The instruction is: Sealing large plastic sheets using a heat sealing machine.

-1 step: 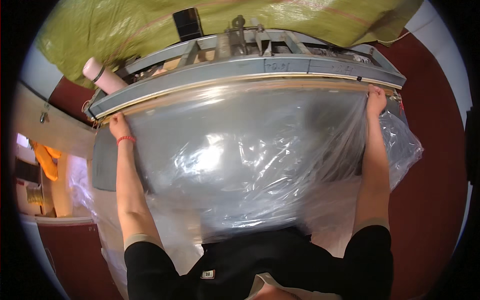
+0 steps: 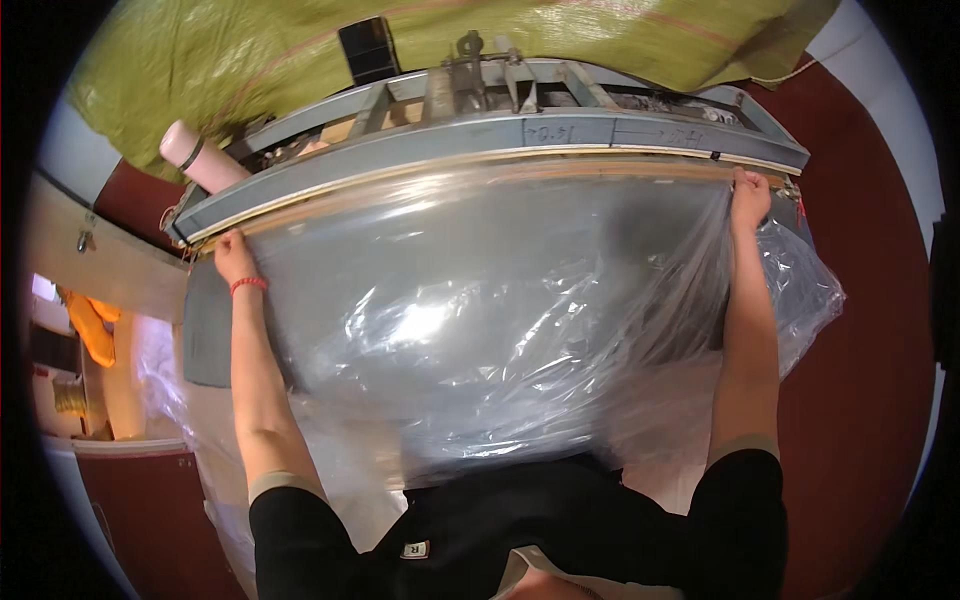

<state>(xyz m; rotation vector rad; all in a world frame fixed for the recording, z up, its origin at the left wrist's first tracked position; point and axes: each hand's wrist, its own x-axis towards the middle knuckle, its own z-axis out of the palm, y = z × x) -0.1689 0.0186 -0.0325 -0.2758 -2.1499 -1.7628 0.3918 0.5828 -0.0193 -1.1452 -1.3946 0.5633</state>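
Note:
A wide, clear plastic sheet [image 2: 470, 255] is stretched between my two hands over a grey surface. At the far left, my left hand [image 2: 236, 258], with a red beaded bracelet on its wrist, pinches the sheet's far edge. My right hand [image 2: 750, 203] is closed on the far right corner, where the plastic gathers into folds and hangs past my forearm. Both hands are close to the near side of a long grey metal frame [image 2: 440, 140]. A pale wooden strip runs along that side, partly seen through the film. The sheet's near part reaches my torso.
A metal clamp [image 2: 473, 70] stands on the frame's far side. A pink bottle [image 2: 200, 157] leans at its left end, and a dark phone [image 2: 369, 50] lies on yellow-green woven sheeting [image 2: 250, 60]. At left is a cabinet with orange items [image 2: 90, 325]; dark red floor [image 2: 860, 400] lies right.
The frame and the things on it appear slightly further left in view. Both hands keep their hold on the plastic sheet.

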